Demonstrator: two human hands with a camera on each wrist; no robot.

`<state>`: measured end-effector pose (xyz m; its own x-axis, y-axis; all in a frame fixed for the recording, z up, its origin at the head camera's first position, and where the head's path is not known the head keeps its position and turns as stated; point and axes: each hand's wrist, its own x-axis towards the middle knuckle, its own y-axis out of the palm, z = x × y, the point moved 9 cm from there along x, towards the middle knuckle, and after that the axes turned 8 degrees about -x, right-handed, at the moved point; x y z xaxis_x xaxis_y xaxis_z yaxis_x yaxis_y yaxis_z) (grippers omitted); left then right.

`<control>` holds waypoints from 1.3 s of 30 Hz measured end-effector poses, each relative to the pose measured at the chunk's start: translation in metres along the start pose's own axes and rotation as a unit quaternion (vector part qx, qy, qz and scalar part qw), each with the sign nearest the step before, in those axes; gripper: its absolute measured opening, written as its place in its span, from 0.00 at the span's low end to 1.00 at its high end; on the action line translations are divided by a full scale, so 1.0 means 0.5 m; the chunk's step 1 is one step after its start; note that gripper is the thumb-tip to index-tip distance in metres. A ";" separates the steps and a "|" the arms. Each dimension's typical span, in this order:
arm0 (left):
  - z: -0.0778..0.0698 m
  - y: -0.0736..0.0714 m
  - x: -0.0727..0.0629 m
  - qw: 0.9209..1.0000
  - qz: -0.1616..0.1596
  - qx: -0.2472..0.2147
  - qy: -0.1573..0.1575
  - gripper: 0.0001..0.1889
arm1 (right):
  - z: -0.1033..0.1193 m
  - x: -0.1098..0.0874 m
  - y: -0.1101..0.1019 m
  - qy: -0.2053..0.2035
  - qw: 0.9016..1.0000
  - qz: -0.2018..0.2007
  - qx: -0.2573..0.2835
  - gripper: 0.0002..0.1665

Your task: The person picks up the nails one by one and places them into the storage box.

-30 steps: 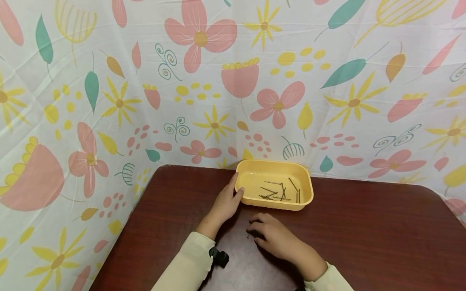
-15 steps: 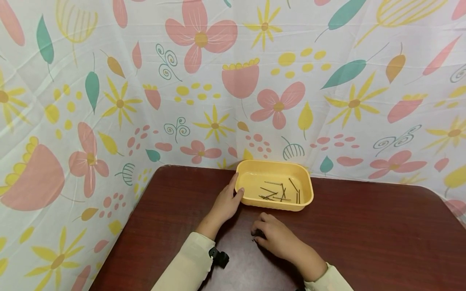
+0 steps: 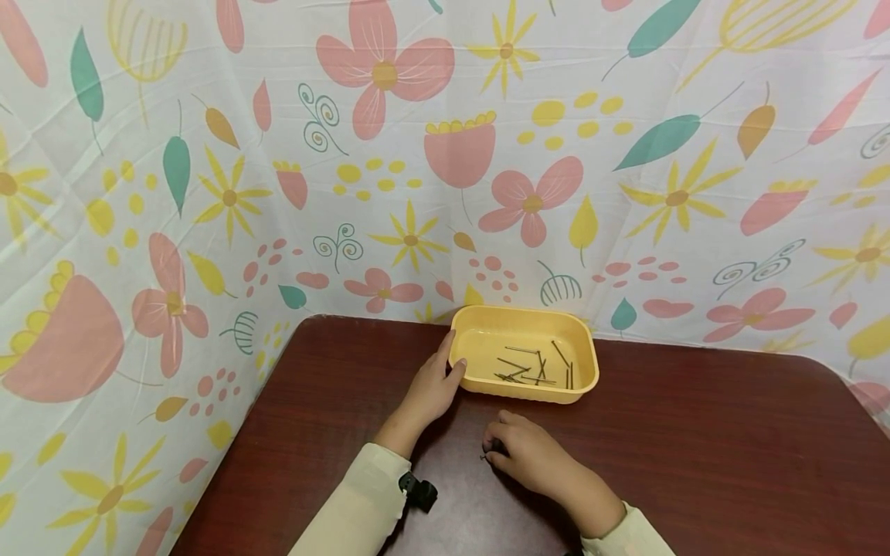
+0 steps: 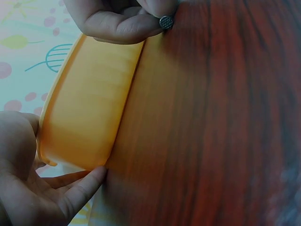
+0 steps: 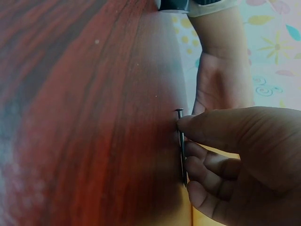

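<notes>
A yellow plastic tray [image 3: 480, 340] stands toward the back of the table. Several loose nails [image 3: 513, 363] lie across its floor. My left hand [image 3: 427, 390] grips the tray's left end near the front corner. Its fingers show at the rim and low on the wall in the left wrist view. In front of the tray, my right hand [image 3: 531, 455] pinches one dark nail [image 5: 182, 146] between thumb and fingers, close over the table. The nail's head sticks out past the thumb, and its textured face shows in the left wrist view.
The tray stands on a dark red-brown wooden table [image 3: 695, 448] with rounded back corners. Cloth curtains [image 3: 389, 154] printed with flowers and leaves hang behind and to the left. A black strap device [image 3: 419, 491] sits on the left wrist.
The right hand's fingers have drawn in around the nail, and the hand has shifted slightly right. The left hand, the tray and the nails in it have stayed put.
</notes>
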<state>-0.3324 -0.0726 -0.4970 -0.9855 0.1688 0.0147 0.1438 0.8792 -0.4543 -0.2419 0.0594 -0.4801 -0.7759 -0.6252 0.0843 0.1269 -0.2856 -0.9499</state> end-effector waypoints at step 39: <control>0.001 0.001 0.002 1.000 0.000 0.000 -0.003 0.34 | -0.011 0.000 0.002 0.034 0.999 0.003 0.004 0.08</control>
<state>-0.3335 -0.0724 -0.4978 -0.9859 0.1667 0.0100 0.1441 0.8792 -0.4542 -0.2450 0.0630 -0.4827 -0.8156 -0.5756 0.0583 0.1362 -0.2890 -0.9476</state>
